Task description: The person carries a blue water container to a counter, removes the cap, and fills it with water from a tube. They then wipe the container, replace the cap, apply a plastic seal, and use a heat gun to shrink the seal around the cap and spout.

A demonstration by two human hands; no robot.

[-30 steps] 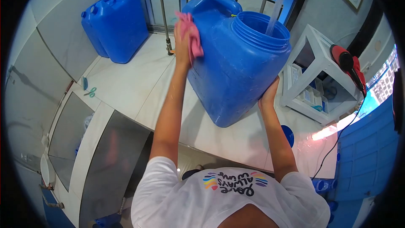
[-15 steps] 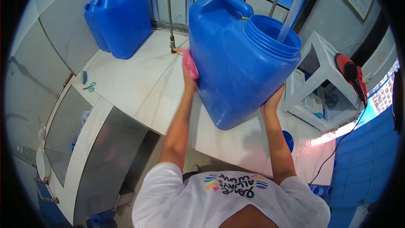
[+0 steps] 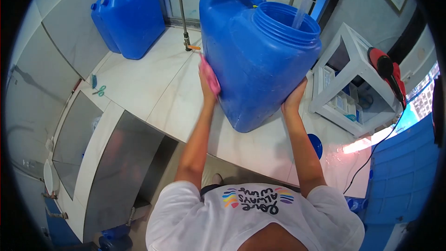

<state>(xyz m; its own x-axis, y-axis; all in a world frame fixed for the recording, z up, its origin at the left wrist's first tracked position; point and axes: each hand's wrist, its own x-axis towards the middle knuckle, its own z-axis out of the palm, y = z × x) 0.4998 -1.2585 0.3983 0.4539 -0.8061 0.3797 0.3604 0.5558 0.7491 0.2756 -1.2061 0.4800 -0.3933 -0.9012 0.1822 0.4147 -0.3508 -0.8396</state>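
A large blue jug (image 3: 251, 65) stands tilted on the white tiled counter (image 3: 172, 107), its wide threaded mouth uncapped. A clear tube (image 3: 305, 0) reaches down into that mouth. My left hand (image 3: 206, 83) presses a pink cloth (image 3: 211, 80) against the jug's left side. Against the lower right side rests my right hand (image 3: 295, 96), its fingers partly hidden behind the jug. Just behind the cloth is a metal pipe (image 3: 181, 9) with an orange-handled valve (image 3: 193, 47).
Two blue jugs (image 3: 132, 23) stand at the back left. Scissors (image 3: 100, 91) and a small brush (image 3: 94, 82) lie at the left. A white shelf (image 3: 350, 83) holds a red and black tool (image 3: 384, 67) at the right. A blue cap (image 3: 315, 146) sits near my right forearm.
The jug and both hands have shifted slightly left and up in view. The orange valve handle shows more clearly beside the cloth.
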